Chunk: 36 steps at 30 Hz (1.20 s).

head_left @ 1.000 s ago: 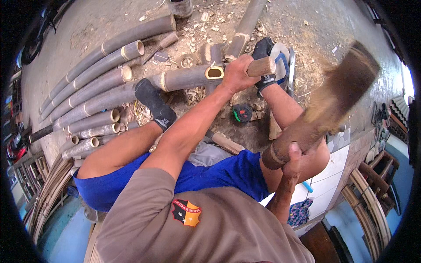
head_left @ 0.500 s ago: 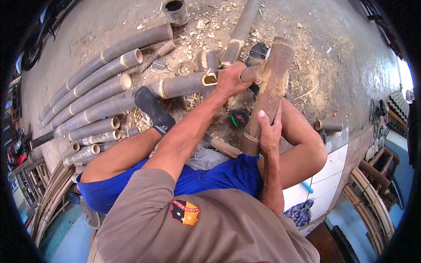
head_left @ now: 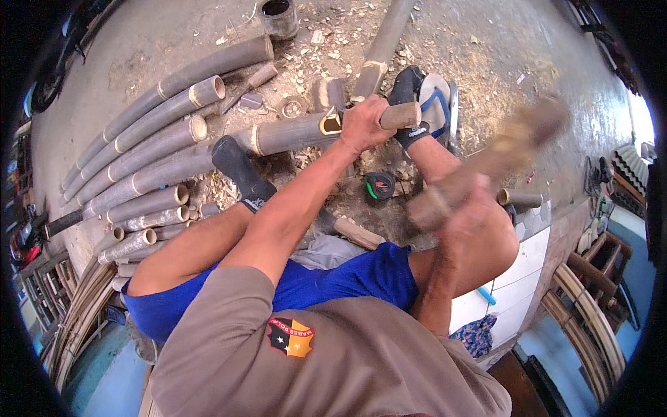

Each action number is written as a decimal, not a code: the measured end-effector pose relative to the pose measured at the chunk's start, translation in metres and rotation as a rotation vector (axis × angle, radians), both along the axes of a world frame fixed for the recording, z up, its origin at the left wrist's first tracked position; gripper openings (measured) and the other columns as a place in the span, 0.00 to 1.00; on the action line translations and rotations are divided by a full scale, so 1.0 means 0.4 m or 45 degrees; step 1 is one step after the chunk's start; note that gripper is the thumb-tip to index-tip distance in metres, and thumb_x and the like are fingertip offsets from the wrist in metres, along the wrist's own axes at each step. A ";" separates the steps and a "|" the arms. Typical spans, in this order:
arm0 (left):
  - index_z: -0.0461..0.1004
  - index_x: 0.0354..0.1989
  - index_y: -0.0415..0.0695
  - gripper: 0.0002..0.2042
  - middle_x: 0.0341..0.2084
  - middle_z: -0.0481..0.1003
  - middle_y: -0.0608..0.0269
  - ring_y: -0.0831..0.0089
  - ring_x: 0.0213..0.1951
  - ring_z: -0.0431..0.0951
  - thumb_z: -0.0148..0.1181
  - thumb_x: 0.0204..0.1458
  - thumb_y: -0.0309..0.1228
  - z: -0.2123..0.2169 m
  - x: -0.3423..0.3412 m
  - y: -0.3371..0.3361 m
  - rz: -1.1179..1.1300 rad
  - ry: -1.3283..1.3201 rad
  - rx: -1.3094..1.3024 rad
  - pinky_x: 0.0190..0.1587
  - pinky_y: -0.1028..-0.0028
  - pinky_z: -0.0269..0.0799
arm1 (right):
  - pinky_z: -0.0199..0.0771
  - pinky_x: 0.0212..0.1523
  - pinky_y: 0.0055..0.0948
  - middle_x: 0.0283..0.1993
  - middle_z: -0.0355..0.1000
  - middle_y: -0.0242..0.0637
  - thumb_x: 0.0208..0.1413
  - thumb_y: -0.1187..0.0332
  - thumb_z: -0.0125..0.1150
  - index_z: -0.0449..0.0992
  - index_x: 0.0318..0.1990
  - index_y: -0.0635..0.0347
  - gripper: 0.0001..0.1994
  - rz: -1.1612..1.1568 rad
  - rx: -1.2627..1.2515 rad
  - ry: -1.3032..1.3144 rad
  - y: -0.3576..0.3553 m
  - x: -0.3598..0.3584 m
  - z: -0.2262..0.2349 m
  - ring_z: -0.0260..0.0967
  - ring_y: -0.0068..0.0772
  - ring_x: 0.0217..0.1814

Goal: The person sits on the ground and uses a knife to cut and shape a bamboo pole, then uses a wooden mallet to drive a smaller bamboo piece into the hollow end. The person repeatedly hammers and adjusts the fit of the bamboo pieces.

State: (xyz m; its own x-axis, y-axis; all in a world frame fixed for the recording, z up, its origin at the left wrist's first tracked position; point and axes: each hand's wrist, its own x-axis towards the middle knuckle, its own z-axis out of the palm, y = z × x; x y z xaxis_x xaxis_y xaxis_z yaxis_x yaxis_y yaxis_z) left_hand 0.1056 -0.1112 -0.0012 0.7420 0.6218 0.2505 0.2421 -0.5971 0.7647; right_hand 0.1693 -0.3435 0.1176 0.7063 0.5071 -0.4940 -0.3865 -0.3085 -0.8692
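Observation:
My left hand [head_left: 364, 127] is closed round the wooden handle of a chisel [head_left: 401, 116], whose butt end points right. The chisel's blade is mostly hidden; its end of the tool lies at a cut opening [head_left: 331, 123] in a thick bamboo pole [head_left: 292, 135]. Over my right knee, my right hand [head_left: 467, 212] grips a thick wooden mallet [head_left: 497, 163], slanting up and right and blurred by motion. Its worn, frayed middle stands apart from the chisel's handle.
Several bamboo poles [head_left: 156, 115] lie at the left. A tape measure [head_left: 379, 186] sits between my legs. Another wood-handled tool [head_left: 262, 75] lies beyond the pole, amid wood chips. A sandal [head_left: 435, 104] is by my right foot, and a short bamboo piece [head_left: 521, 199] lies right of my knee.
The mallet has swung right, away from the chisel's butt end, with my right hand turning along with it. My left hand has stayed almost in place on the chisel.

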 end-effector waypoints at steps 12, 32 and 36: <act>0.71 0.48 0.37 0.18 0.39 0.77 0.58 0.70 0.38 0.77 0.67 0.50 0.27 0.146 -0.193 0.187 0.997 -1.021 -0.649 0.44 0.70 0.73 | 0.69 0.63 0.35 0.63 0.70 0.48 0.58 0.59 0.64 0.53 0.76 0.63 0.41 0.497 -0.107 -0.451 0.122 -0.042 0.138 0.70 0.38 0.62; 0.72 0.40 0.46 0.20 0.35 0.76 0.56 0.48 0.38 0.80 0.74 0.39 0.35 0.098 0.025 -0.119 0.308 -0.181 -0.090 0.37 0.53 0.77 | 0.63 0.67 0.42 0.63 0.70 0.50 0.49 0.51 0.70 0.56 0.73 0.67 0.47 0.134 -0.161 -0.687 -0.088 -0.020 0.148 0.67 0.49 0.65; 0.73 0.44 0.45 0.23 0.38 0.77 0.53 0.49 0.41 0.80 0.74 0.38 0.35 0.086 0.022 -0.107 0.329 -0.164 -0.097 0.40 0.56 0.77 | 0.75 0.53 0.44 0.61 0.70 0.48 0.53 0.54 0.66 0.63 0.69 0.67 0.39 0.261 -0.424 -1.038 -0.067 0.020 0.227 0.75 0.42 0.54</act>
